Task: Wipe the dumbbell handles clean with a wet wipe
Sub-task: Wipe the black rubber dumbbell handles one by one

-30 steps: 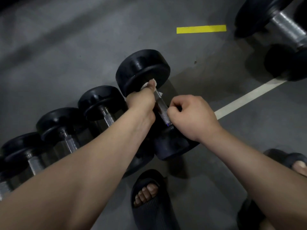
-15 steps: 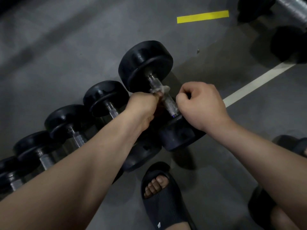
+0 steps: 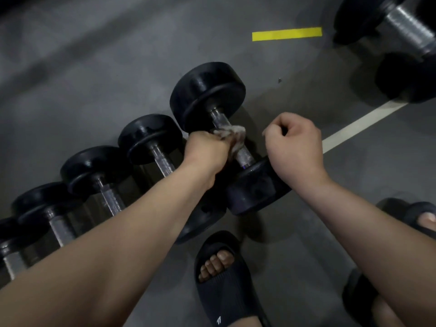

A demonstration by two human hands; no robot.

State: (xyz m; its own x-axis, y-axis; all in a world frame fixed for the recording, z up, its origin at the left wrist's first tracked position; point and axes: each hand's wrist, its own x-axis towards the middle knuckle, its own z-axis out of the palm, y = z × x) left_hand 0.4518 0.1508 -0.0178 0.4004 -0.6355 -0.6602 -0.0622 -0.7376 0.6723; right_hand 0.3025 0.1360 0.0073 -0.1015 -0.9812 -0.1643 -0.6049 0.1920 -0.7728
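This is looking like the free-weight area of a gym. A row of black round-headed dumbbells with knurled steel handles (image 3: 151, 138) is lying side by side on a dark grey matte floor (image 3: 94, 67), stretching from 8 o'clock up to the centre. A heavier black dumbbell with a thick steel handle (image 3: 408, 27) is sitting at 2 o'clock. A short yellow tape strip (image 3: 286, 33) at 1 o'clock and a white painted line (image 3: 361, 123) at 3 o'clock are marking the floor.

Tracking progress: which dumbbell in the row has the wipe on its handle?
The row's rightmost, largest dumbbell; the left hand holds the wet wipe on its handle.
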